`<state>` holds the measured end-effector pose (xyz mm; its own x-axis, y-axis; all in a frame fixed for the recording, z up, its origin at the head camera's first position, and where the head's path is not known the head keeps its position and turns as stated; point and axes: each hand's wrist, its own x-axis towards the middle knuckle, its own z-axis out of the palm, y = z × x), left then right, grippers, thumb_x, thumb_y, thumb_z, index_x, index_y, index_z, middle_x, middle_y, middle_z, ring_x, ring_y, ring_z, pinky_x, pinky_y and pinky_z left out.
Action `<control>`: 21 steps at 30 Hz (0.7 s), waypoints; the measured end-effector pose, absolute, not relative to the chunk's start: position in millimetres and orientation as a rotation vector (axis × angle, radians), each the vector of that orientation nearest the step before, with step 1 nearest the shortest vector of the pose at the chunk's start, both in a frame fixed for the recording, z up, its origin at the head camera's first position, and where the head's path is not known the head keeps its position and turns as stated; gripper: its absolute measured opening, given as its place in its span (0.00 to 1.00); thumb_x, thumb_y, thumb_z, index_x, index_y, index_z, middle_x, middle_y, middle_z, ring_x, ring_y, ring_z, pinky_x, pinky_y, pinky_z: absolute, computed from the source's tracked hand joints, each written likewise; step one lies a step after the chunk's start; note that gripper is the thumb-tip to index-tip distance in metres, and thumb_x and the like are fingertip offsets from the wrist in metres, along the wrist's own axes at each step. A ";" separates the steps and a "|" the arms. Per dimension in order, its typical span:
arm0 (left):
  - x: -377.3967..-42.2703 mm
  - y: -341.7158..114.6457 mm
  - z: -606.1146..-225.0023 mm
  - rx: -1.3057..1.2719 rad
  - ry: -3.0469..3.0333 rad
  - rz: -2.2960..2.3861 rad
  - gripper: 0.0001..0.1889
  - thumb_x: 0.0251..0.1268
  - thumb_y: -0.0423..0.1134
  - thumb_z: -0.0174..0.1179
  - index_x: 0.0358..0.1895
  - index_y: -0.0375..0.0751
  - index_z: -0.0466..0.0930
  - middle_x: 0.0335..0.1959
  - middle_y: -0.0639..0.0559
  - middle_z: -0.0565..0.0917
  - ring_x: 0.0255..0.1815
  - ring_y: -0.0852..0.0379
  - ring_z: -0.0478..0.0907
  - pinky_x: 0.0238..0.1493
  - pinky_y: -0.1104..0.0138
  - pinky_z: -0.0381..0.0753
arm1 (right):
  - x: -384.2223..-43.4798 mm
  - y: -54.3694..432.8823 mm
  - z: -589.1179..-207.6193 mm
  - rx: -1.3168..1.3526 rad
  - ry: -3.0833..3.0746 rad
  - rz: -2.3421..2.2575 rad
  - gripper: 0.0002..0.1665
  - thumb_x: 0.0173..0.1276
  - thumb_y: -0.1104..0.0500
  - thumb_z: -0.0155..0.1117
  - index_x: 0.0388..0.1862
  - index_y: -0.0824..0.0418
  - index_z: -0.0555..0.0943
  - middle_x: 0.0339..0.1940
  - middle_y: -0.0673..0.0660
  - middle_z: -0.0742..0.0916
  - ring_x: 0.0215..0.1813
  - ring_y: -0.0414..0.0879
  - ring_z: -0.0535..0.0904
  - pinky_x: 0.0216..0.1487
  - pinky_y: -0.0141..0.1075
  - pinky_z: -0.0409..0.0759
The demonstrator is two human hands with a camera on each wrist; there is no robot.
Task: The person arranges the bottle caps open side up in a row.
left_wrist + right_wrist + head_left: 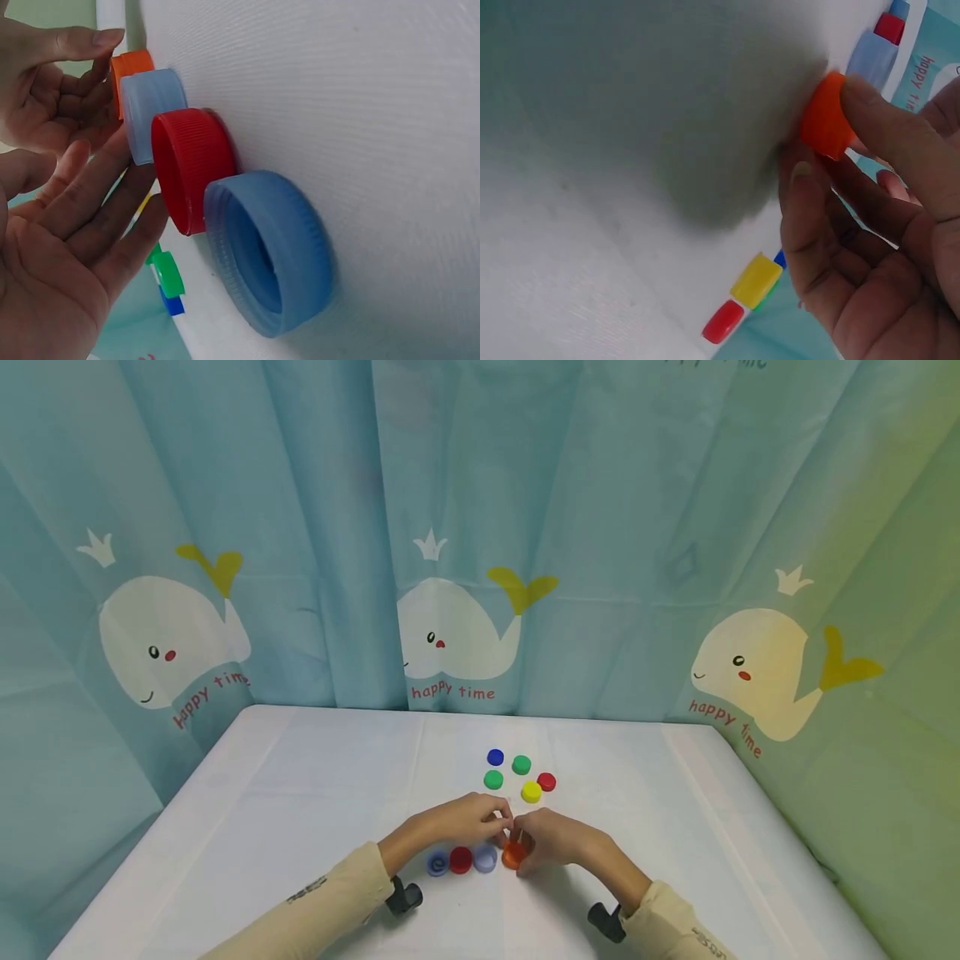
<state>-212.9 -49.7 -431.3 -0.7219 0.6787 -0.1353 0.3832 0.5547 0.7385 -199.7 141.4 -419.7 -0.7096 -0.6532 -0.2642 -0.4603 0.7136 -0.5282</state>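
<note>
Four bottle caps form a row near the person: a blue cap [270, 255] with its hollow side up, a red cap [193, 169], a light blue cap [154, 112] and an orange cap [514, 856] at the right end. My right hand [551, 837] pinches the orange cap between thumb and fingers, low over the white table. Just behind the light blue cap, my left hand [474, 818] has loosely extended fingers and holds nothing. Its fingertips are close to the light blue and red caps in the left wrist view.
Beyond the hands lies a loose group: a blue cap [495, 757], two green caps [522, 765], a yellow cap [531, 792] and another red cap [547, 782]. A whale-print curtain [615, 527] hangs behind the white table [315, 777].
</note>
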 end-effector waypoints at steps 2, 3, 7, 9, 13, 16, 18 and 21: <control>-213.1 -50.5 -430.9 0.864 2.390 0.987 0.06 0.70 0.40 0.54 0.42 0.43 0.78 0.29 0.59 0.83 0.31 0.65 0.78 0.37 0.76 0.76 | -199.4 142.8 -417.8 -0.823 2.477 -0.603 0.20 0.51 0.59 0.76 0.42 0.61 0.79 0.29 0.46 0.80 0.31 0.38 0.75 0.36 0.30 0.77; -213.2 -51.2 -430.4 0.866 2.392 0.990 0.06 0.69 0.39 0.54 0.42 0.43 0.77 0.30 0.59 0.83 0.31 0.65 0.78 0.37 0.75 0.76 | -199.6 143.8 -416.9 -0.811 2.482 -0.599 0.20 0.51 0.59 0.76 0.42 0.61 0.79 0.29 0.47 0.81 0.31 0.39 0.75 0.36 0.30 0.78; -216.9 -54.9 -428.9 0.902 2.421 1.038 0.07 0.67 0.32 0.51 0.46 0.41 0.75 0.32 0.56 0.84 0.31 0.63 0.76 0.34 0.73 0.74 | -204.0 146.5 -412.8 -0.816 2.528 -0.580 0.17 0.55 0.59 0.73 0.44 0.62 0.80 0.30 0.48 0.82 0.32 0.40 0.76 0.35 0.30 0.78; -220.6 -56.8 -427.2 0.918 2.453 1.082 0.10 0.66 0.30 0.51 0.48 0.38 0.74 0.33 0.53 0.84 0.32 0.62 0.76 0.34 0.72 0.74 | -208.8 147.1 -410.2 -0.853 2.565 -0.570 0.16 0.58 0.60 0.70 0.44 0.63 0.81 0.30 0.49 0.82 0.33 0.41 0.77 0.35 0.30 0.78; -230.9 -59.2 -422.6 0.933 2.582 1.130 0.10 0.64 0.29 0.54 0.48 0.34 0.74 0.34 0.50 0.82 0.33 0.59 0.76 0.35 0.71 0.76 | -222.4 147.1 -404.3 -0.916 2.637 -0.556 0.14 0.60 0.61 0.69 0.43 0.65 0.81 0.31 0.50 0.83 0.34 0.43 0.78 0.36 0.31 0.79; -241.8 -60.8 -419.2 0.908 2.682 1.098 0.09 0.62 0.29 0.58 0.45 0.33 0.76 0.32 0.51 0.80 0.33 0.58 0.76 0.34 0.70 0.76 | -234.5 147.2 -399.9 -0.908 2.679 -0.553 0.15 0.60 0.61 0.69 0.43 0.67 0.81 0.32 0.52 0.83 0.35 0.45 0.78 0.37 0.34 0.79; -249.6 -62.0 -418.4 0.870 2.733 1.051 0.08 0.61 0.30 0.60 0.43 0.33 0.78 0.32 0.52 0.80 0.33 0.58 0.76 0.35 0.70 0.76 | -242.1 146.0 -397.8 -0.890 2.710 -0.559 0.15 0.59 0.62 0.69 0.43 0.68 0.81 0.32 0.52 0.83 0.36 0.45 0.78 0.38 0.36 0.80; -259.8 -62.7 -420.0 0.769 2.749 0.990 0.10 0.60 0.31 0.62 0.43 0.32 0.79 0.30 0.52 0.79 0.32 0.58 0.75 0.35 0.69 0.76 | -251.7 142.1 -398.4 -0.856 2.747 -0.581 0.15 0.59 0.63 0.69 0.43 0.68 0.81 0.33 0.54 0.84 0.37 0.46 0.79 0.39 0.36 0.80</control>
<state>-259.8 -62.7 -420.0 -0.8637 0.5008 0.0567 0.4219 0.6568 0.6250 -251.7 142.1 -398.4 -0.8107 -0.5803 -0.0774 -0.4994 0.7545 -0.4259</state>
